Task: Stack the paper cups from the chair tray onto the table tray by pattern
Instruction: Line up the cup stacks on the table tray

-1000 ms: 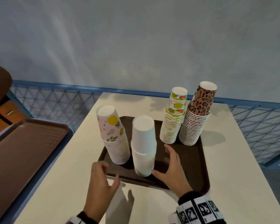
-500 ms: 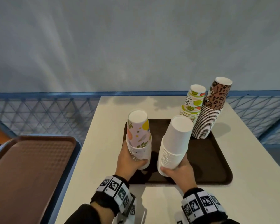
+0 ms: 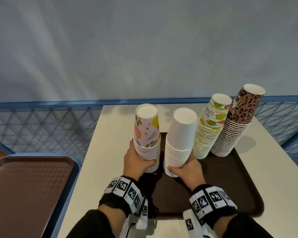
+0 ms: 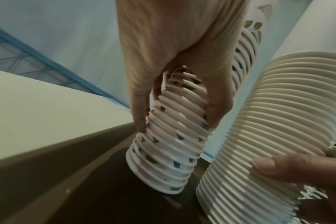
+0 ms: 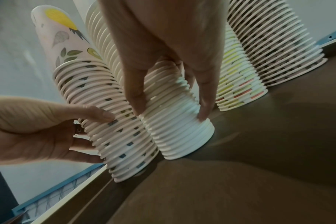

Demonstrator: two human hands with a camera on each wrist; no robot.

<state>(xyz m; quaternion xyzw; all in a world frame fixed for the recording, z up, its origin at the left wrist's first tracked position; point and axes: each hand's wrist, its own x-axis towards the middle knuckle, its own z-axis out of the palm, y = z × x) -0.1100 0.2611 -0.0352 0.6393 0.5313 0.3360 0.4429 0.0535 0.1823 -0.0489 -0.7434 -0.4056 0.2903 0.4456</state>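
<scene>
Four upside-down cup stacks stand on the dark table tray (image 3: 230, 191). My left hand (image 3: 139, 162) grips the lower part of the pink fruit-print stack (image 3: 147, 134), thumb and fingers round its rims (image 4: 173, 136). My right hand (image 3: 184, 167) grips the plain white stack (image 3: 181, 141) near its base (image 5: 178, 128). Both stacks lean slightly, their bottoms on the tray. Behind to the right stand the lime-print stack (image 3: 210, 127) and the leopard-print stack (image 3: 236, 122), untouched.
The brown chair tray (image 3: 27, 191) sits low at the left, with no cups on it. The cream table (image 3: 272, 169) has bare room right of the tray. A blue mesh fence (image 3: 41, 127) runs behind, under a pale wall.
Both hands went from hovering beside the tray's front to gripping a stack each. The pink and white stacks have shifted back toward the lime and leopard stacks.
</scene>
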